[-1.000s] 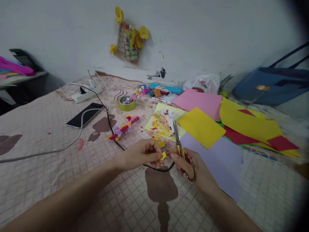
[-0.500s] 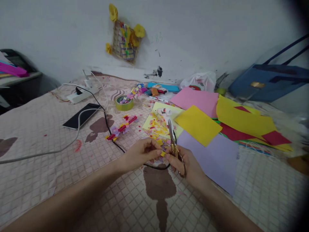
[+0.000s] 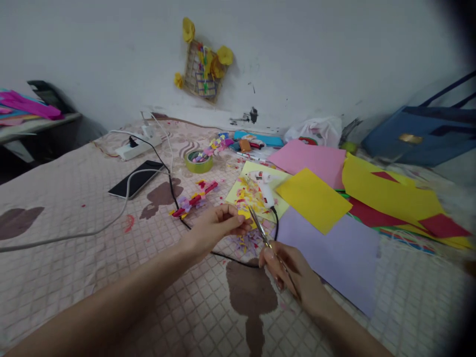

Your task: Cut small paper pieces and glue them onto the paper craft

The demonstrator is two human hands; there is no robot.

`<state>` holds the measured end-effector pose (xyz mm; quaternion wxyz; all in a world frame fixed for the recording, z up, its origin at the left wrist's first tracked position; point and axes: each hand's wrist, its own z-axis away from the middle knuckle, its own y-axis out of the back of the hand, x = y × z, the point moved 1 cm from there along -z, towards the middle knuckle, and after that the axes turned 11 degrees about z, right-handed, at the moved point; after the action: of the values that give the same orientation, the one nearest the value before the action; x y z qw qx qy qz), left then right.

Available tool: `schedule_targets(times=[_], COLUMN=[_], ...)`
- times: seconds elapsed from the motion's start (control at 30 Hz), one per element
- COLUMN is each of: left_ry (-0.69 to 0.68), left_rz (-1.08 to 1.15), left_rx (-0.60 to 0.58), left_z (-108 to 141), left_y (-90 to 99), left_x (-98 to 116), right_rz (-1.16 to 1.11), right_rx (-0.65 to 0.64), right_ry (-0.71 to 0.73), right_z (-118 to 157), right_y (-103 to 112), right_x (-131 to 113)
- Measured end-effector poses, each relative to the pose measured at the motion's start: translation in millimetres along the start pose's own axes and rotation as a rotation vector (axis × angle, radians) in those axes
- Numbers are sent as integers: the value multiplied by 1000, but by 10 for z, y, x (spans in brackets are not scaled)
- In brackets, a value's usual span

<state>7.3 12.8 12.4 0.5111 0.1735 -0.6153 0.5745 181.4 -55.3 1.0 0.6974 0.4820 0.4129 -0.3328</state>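
Note:
My left hand (image 3: 217, 229) is pinched closed on a small yellow paper piece (image 3: 244, 214), partly hidden by the fingertips. In my right hand (image 3: 292, 271) are scissors (image 3: 261, 229), blades pointing up and left toward that piece. The blades look close together. Beneath and beyond my hands lie small purple and yellow paper scraps (image 3: 248, 242). A white glue gun (image 3: 266, 191) rests on a pale yellow sheet (image 3: 238, 183) strewn with scraps. Left of it lies a red stick (image 3: 197, 199) with coloured paper bits attached.
A black cord (image 3: 230, 257) passes under my left hand. Purple (image 3: 334, 258), yellow (image 3: 314, 198) and pink (image 3: 308, 161) sheets lie to the right. Beyond are a tape roll (image 3: 198, 162), phone (image 3: 136, 179), power strip (image 3: 137, 148) and blue bag (image 3: 420, 134).
My right hand has drawn down and away from my left, and the scissors now tilt leftward. The yellow piece stays by my left fingertips. The view has shifted slightly left.

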Motion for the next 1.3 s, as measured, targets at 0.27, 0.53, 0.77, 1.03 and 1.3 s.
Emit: schedule_targets(times=[0.27, 0.53, 0.77, 1.03, 1.3], left_ry=[6, 9, 11, 13, 9], left_rz=[-5, -5, -5, -4, -5], left_rx=[-5, -8, -14, -14, -8], left_z=[-6, 3, 1, 1, -10], left_y=[3, -1, 7, 4, 14], left_x=[-1, -5, -9, -1, -5], right_rz=[110, 163, 206, 221, 212], right_rx=[-15, -4, 3, 13, -16], right_ry=[-3, 12, 17, 37, 17], right_z=[-5, 1, 8, -8, 11], right_y=[-9, 3, 13, 13, 16], right_x=[-10, 39, 3, 45, 40])
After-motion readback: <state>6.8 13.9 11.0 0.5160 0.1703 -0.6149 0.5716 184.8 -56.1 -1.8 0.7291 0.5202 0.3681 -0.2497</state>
